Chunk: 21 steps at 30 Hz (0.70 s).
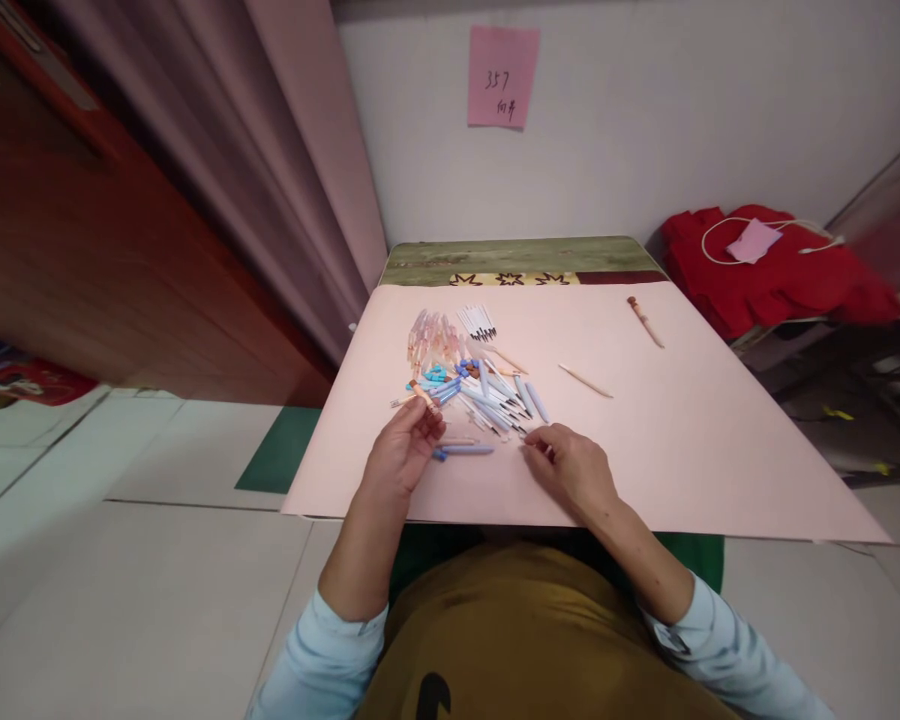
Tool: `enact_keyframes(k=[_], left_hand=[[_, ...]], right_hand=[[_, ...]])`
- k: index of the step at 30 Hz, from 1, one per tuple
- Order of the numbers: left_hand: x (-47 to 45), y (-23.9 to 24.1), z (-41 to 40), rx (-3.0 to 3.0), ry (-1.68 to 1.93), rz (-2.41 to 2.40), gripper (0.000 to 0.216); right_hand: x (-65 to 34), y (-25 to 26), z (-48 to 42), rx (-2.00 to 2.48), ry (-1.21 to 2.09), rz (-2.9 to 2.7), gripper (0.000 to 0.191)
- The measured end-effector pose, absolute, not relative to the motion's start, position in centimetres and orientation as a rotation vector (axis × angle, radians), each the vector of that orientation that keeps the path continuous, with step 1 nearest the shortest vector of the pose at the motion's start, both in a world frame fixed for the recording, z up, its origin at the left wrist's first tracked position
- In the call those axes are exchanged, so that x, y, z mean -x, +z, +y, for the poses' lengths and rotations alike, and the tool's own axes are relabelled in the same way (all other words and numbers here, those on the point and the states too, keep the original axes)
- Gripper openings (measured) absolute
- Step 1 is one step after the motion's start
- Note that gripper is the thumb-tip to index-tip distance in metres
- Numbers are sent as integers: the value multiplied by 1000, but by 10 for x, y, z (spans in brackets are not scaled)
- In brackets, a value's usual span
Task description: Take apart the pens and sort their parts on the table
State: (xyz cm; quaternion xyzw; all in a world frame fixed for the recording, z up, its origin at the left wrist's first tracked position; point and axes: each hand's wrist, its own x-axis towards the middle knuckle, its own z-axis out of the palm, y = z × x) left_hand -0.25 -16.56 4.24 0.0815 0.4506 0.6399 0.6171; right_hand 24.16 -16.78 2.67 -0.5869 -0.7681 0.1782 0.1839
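A heap of pen parts (471,380) lies on a pale pink sheet (645,450): clear tubes, white refills, blue barrels and caps. My left hand (403,450) is closed around a thin peach-coloured pen piece (422,393) at the heap's near left edge. A blue pen barrel (465,450) lies just right of that hand. My right hand (570,462) rests on the sheet at the heap's near right edge, fingers curled in a pinch; what they hold, if anything, is too small to name.
Two wooden sticks lie apart on the sheet, one thin (585,380) and one with a knob (645,320). A red cloth (780,270) with a white cable sits at right. A curtain (285,170) hangs at left. A pink note (502,77) is on the wall.
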Motion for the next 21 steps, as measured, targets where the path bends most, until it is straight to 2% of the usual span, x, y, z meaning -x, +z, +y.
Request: enact_keyframes(k=[8, 11, 16, 21], left_hand=[[29, 40, -169, -107, 1631, 1145, 2], [33, 36, -170, -136, 1662, 1154, 10], [30, 27, -173, -453, 1713, 1122, 36], [22, 19, -180, -546, 1692, 1048, 34]], right_hand=[[-250, 31, -170, 1713, 507, -2146, 16], [-248, 31, -171, 1720, 525, -2157, 14], [-240, 26, -175, 1771, 477, -2193, 12], [-232, 22, -179, 1737, 408, -2273, 12]])
